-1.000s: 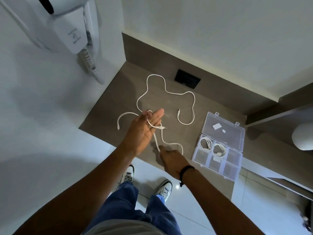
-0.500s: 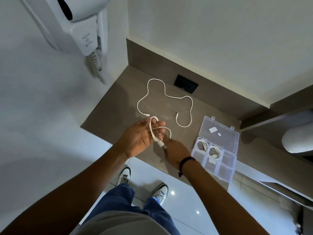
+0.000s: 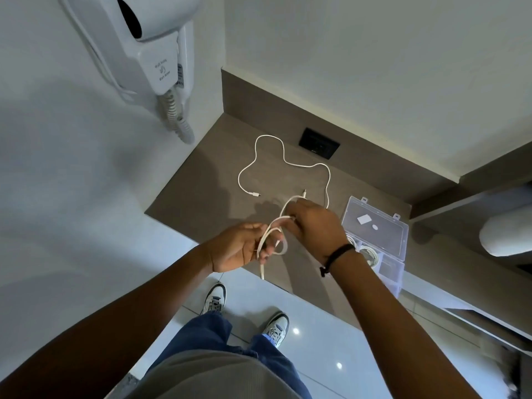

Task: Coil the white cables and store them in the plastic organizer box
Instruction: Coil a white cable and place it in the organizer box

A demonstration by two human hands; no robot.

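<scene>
A: Item one, far left of the counter [image 3: 201,197]?

B: Wall-mounted hair dryer [image 3: 149,44], white, coiled cord hanging down, above the counter's left corner.

A: Next, over the counter's front edge?

B: Left hand [image 3: 239,246], fingers curled around a loop of white cable [image 3: 272,234]; one plug end of it hangs down past the counter's front edge. Just to the right, right hand [image 3: 313,226], closed on the upper part of the same loop, a black band on its wrist. The two hands are close together, both gripping the cable above the counter.

A: On the counter surface?

B: Second white cable [image 3: 283,154], loose and uncoiled, lying behind the hands toward the counter's back wall. Both its plug ends point toward the counter's middle. A dark wall socket [image 3: 319,143] sits in the counter's back panel, just behind that cable.

A: Right end of the counter?

B: Clear plastic organizer box [image 3: 388,269], lid [image 3: 374,228] open and lying back flat. Two coiled white cables [image 3: 370,253] sit in its back compartments, partly hidden by the right wrist. Front compartments: contents cannot be told.

A: Below the counter?

B: Pale tiled floor; two white sneakers [image 3: 214,298].
</scene>
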